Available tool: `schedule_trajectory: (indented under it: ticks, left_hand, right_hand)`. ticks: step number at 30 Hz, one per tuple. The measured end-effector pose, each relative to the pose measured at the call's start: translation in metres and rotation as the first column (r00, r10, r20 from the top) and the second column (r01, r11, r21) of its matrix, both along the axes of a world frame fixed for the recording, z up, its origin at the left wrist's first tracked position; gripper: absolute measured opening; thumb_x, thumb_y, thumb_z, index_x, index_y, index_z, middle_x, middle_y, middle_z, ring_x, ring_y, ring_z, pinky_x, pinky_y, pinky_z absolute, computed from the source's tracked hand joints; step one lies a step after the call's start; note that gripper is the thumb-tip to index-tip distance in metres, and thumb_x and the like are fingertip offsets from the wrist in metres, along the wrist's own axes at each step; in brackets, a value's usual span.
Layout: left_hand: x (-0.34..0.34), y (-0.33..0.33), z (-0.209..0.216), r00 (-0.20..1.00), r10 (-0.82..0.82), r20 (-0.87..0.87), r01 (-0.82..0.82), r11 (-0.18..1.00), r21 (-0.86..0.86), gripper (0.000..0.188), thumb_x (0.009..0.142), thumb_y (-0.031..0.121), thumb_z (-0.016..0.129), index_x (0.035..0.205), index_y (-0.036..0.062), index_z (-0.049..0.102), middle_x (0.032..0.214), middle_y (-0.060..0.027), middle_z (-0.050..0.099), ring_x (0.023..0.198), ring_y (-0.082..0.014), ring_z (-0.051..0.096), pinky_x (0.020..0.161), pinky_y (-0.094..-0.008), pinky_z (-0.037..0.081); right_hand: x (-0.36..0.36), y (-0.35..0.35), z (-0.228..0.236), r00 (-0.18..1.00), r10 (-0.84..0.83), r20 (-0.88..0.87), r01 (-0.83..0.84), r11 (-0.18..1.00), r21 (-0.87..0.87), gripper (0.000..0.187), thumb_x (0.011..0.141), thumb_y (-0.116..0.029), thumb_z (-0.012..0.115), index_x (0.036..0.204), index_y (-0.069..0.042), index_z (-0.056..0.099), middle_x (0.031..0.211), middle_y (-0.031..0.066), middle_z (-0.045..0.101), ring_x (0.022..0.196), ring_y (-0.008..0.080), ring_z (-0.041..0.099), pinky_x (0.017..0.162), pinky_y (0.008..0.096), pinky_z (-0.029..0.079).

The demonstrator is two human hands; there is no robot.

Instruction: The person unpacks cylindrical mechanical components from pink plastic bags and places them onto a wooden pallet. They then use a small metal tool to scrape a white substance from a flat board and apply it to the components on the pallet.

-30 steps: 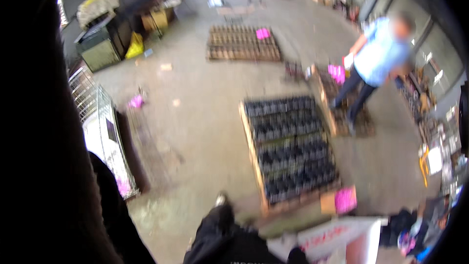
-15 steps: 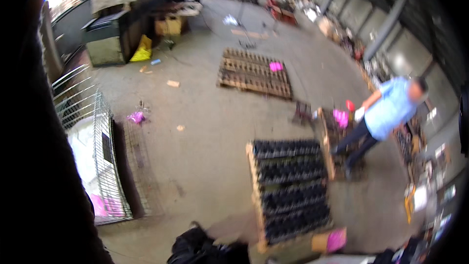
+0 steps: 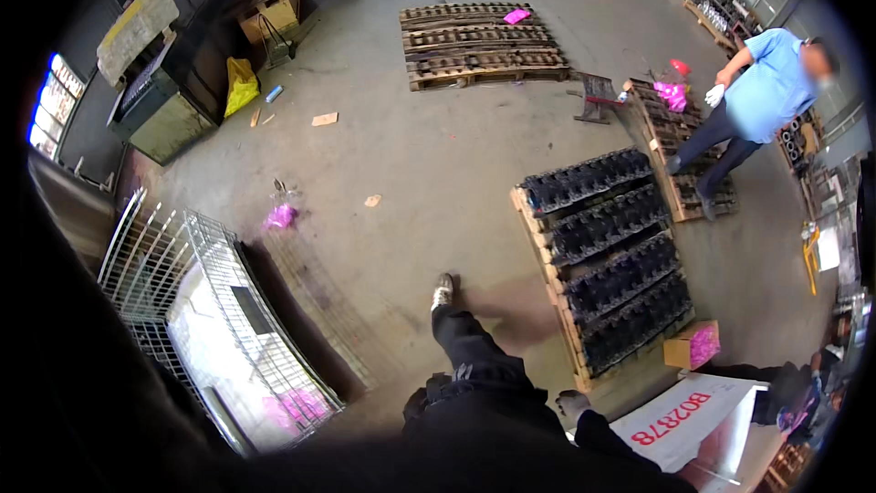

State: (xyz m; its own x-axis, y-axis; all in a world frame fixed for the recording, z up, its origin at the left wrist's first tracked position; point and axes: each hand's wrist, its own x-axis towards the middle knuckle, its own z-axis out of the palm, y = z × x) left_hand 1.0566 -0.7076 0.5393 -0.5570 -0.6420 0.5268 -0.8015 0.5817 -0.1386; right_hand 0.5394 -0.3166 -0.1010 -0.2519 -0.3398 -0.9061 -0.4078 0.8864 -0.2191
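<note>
I'd steer right grip, loosely curled, contents unclear, wide of white box at 4 o'clock; left grip unseen.

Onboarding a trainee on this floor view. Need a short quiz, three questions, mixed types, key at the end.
1. How many rows of lumpy black parts lie on the pale wooden pallet?
2. True or false: the crumpled yellow plastic bag lies beside the boxy grey-green metal cabinet.
3. Which of these is nearest the camera wearer's right hand?
A) the grey wire-mesh cage
B) the flat white panel with red print
C) the yellow bag

Key: 1. Four. 2. True. 3. B.
</note>
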Motion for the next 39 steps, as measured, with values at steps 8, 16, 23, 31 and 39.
schedule_trajectory:
  ticks: [8,16,23,31,39]
  left_hand:
    - [-0.019,-0.113,-0.268,0.781,0.397,-0.483,0.034,0.744,0.668,0.038,0.081,0.000,0.070,0.118,0.0066,0.068,0.103,-0.0163,0.068,0.095,-0.0296,0.067,0.082,-0.0386,0.054]
    - [0.125,0.089,-0.608,0.392,0.907,0.153,0.351,-0.302,0.887,0.032,0.087,0.019,0.070,0.117,0.0090,0.072,0.129,-0.0225,0.066,0.118,-0.0316,0.065,0.099,-0.0392,0.052]
    - [0.080,-0.114,-0.587,0.004,0.920,0.392,0.226,-0.383,0.896,0.032,0.088,0.020,0.068,0.117,0.0087,0.072,0.127,-0.0218,0.067,0.116,-0.0312,0.066,0.098,-0.0391,0.053]
    - [0.107,-0.421,-0.584,0.154,0.986,0.056,0.230,-0.091,0.969,0.032,0.089,0.022,0.067,0.117,0.0084,0.072,0.125,-0.0211,0.068,0.115,-0.0307,0.066,0.097,-0.0389,0.053]
    - [0.109,-0.720,-0.529,0.310,0.936,-0.170,0.289,0.078,0.954,0.032,0.090,0.023,0.065,0.117,0.0080,0.072,0.123,-0.0204,0.068,0.113,-0.0302,0.067,0.095,-0.0387,0.053]
  right_hand:
    - [0.027,-0.224,0.033,0.930,-0.358,-0.081,0.332,0.915,-0.231,0.019,0.076,-0.013,0.073,0.093,-0.007,0.079,0.092,0.0118,0.078,0.093,0.0240,0.073,0.086,0.0353,0.056]
    - [0.032,-0.426,0.069,0.992,0.111,-0.052,-0.122,0.888,-0.444,0.017,0.072,-0.011,0.072,0.082,-0.021,0.083,0.110,0.0105,0.074,0.111,0.0236,0.067,0.097,0.0325,0.053]
    - [-0.058,-0.420,-0.118,0.606,-0.676,0.419,0.649,0.725,0.230,0.059,0.102,-0.016,0.056,0.155,-0.010,0.032,0.107,0.0208,0.070,0.109,0.0368,0.066,0.097,0.0442,0.053]
    - [0.089,-0.756,0.006,0.945,-0.314,0.090,0.325,0.933,-0.157,0.055,0.102,-0.018,0.056,0.152,-0.009,0.036,0.109,0.0196,0.070,0.109,0.0354,0.066,0.096,0.0445,0.053]
    - [0.148,-1.013,0.018,0.953,-0.257,0.160,0.292,0.920,-0.262,0.051,0.101,-0.021,0.057,0.148,-0.009,0.040,0.111,0.0184,0.070,0.108,0.0340,0.067,0.095,0.0447,0.054]
